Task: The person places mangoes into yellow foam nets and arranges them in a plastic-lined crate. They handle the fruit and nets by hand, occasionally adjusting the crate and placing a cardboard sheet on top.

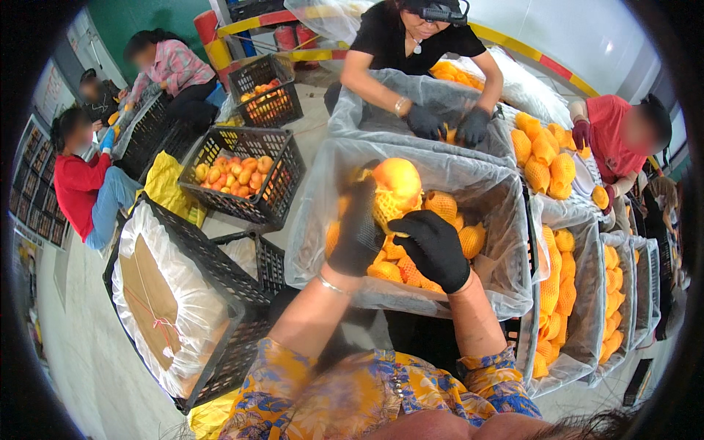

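My left hand [357,231], in a black knit glove, holds a large yellow-red fruit [397,180] upright above a crate. A yellow foam net sleeve [391,209] covers the fruit's lower part, and its top is bare. My right hand [432,247], also black-gloved, has its bent fingers pinched at the sleeve's lower end. Below both hands is the crate lined with clear plastic film [324,165]. Inside it lie several net-wrapped fruits [472,241], partly hidden by my hands and forearms.
Across from me, a person [423,49] reaches into another film-lined crate [357,118]. Bare fruit fills a black crate [242,206] at left; nearer stands a crate with a cardboard-topped bag [148,297]. Wrapped fruits [555,297] line crates at right. Other people work around.
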A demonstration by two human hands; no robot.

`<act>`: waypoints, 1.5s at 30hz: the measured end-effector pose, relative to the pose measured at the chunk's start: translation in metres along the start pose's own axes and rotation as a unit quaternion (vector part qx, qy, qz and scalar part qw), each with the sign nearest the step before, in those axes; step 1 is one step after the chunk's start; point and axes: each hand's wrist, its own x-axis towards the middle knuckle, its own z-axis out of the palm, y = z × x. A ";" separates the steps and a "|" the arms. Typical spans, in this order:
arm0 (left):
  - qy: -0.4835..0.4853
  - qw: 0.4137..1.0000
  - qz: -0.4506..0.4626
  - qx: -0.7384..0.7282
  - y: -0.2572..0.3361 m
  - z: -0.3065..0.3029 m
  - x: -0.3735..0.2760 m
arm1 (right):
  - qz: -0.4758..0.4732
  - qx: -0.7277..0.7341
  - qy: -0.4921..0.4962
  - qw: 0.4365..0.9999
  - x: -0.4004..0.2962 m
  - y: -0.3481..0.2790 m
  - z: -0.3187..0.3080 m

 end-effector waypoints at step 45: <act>-0.078 0.949 0.105 0.286 0.019 0.014 0.000 | 0.290 0.482 0.166 0.810 -0.012 0.030 0.006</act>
